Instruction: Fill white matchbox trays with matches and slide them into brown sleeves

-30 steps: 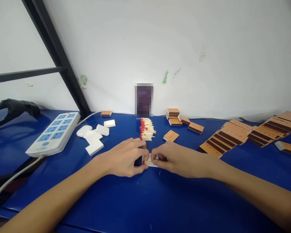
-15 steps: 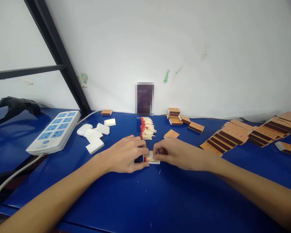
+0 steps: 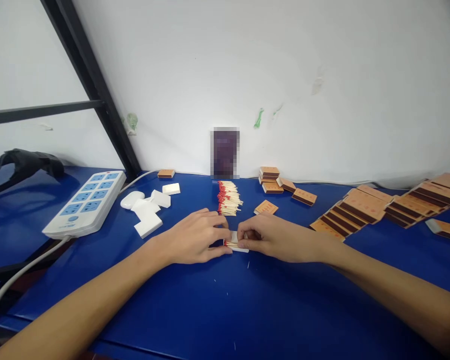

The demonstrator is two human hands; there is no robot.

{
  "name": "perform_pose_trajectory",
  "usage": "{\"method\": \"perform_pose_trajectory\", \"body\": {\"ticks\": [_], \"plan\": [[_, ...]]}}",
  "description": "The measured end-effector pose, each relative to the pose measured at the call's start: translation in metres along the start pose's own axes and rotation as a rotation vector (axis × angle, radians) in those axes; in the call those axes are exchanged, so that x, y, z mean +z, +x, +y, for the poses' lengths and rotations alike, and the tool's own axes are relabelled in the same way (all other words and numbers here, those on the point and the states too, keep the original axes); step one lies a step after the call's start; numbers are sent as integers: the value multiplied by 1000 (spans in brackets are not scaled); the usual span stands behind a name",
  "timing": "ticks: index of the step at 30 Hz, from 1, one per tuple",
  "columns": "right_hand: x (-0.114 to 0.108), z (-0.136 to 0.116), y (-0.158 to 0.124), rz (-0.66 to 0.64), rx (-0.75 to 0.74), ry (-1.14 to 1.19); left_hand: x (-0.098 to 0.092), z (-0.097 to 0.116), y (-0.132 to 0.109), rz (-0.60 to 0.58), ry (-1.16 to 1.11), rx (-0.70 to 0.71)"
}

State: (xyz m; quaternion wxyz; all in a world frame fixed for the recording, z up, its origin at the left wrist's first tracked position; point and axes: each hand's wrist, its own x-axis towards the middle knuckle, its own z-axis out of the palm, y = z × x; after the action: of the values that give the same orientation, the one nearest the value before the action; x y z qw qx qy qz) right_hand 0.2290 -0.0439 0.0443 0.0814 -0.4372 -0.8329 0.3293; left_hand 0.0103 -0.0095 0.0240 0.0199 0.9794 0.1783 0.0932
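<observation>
Matches (image 3: 231, 245), red heads to the left, are lying in a white tray (image 3: 242, 249) on the desk (image 3: 210, 310). The left hand (image 3: 198, 237) is gripping the tray's left end between thumb and fingers. The right hand (image 3: 279, 237) is holding thumb and forefinger close together over the tray's right end; whether they are pinching any matches I cannot tell, since the fingers are covering that part. A match pile (image 3: 230, 200) is lying just beyond the left hand, and a box (image 3: 266, 207) is lying just beyond the right.
</observation>
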Motion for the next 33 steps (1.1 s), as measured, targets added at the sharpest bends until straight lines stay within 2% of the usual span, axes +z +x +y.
{"method": "perform_pose_trajectory", "body": {"ticks": [5,8,10,13,15,19,23,28,33], "plan": [[-4,2,-1,-65,43,74,0,2,0,-14,-17,29],[-4,1,1,-47,23,75,1,1,0,-8,-31,18],[-1,2,5,63,19,51,2,1,0,-8,-46,-2],[8,7,15,356,32,-1,0,2,0,-14,-74,-35],[15,12,21,464,18,1,-2,4,0,-14,-100,-57],[27,21,27,521,-88,101,-6,5,1,24,-150,-124],[33,25,25,535,-138,212,1,-6,2,167,-112,-306],[36,35,24,605,-194,-5,15,-19,2,134,-8,-385],[36,46,28,694,-166,-157,17,-17,1,98,42,-394]]}}
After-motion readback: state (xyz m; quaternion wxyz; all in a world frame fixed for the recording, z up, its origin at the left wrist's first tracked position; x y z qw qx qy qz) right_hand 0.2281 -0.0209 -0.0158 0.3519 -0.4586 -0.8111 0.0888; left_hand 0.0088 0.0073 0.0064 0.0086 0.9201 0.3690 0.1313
